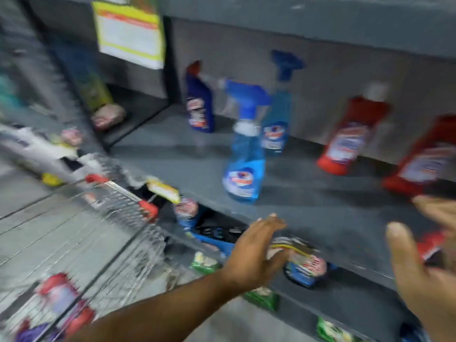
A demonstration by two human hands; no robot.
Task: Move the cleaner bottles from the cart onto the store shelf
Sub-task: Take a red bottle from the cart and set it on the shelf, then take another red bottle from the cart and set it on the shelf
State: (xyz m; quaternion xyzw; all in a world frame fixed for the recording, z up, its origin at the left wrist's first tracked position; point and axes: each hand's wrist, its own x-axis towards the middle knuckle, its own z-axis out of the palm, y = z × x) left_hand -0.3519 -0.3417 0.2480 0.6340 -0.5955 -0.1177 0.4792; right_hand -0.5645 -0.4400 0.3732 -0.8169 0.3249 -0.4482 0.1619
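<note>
The view is blurred by motion. On the grey store shelf (320, 206) stand a light blue spray bottle (244, 159) in front, a second spray bottle (276, 119) behind it, a dark blue bottle (199, 102) at the back left and two red bottles (350, 137) (424, 161) on the right. The wire cart (118, 218) is at lower left, with red and purple bottles (61, 299) inside. My left hand (256, 253) hovers flat and empty below the shelf's front edge. My right hand (427, 262) is spread and empty at the right edge, in front of the red bottles.
A yellow and white sign (130, 33) hangs at the upper left. Lower shelves hold green packets (261, 297) and a blue packaged item (306, 267). A side shelf on the left holds a yellow-green bottle (96, 92). Grey tiled floor lies under the cart.
</note>
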